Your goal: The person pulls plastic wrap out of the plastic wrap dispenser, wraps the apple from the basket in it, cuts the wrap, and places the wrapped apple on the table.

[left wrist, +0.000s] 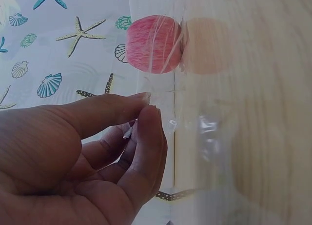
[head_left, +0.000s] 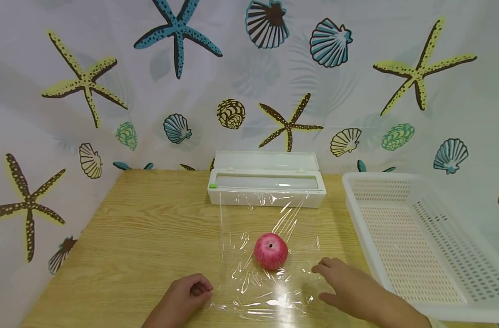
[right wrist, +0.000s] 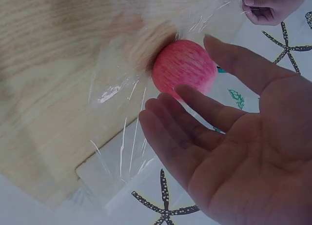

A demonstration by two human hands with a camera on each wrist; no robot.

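Observation:
A clear plastic film (head_left: 249, 282) runs from the white dispenser box (head_left: 270, 198) toward the front of the wooden table. A pink-red apple (head_left: 271, 251) rests at the middle of the film; whether film covers it is hard to tell. My left hand (head_left: 183, 298) pinches the film's near left corner between thumb and forefinger, as the left wrist view shows at the hand (left wrist: 112, 147). My right hand (head_left: 353, 287) is at the film's right side, fingers apart and holding nothing; in the right wrist view the hand (right wrist: 234, 122) is spread near the apple (right wrist: 184, 69).
A white perforated basket (head_left: 357, 218) stands on the right, close to my right forearm. The dispenser's lid (head_left: 265, 160) is raised at the table's back edge. Behind hangs a white cloth (head_left: 208, 82) with starfish and shells. Bare wood (head_left: 151, 228) lies left of the film.

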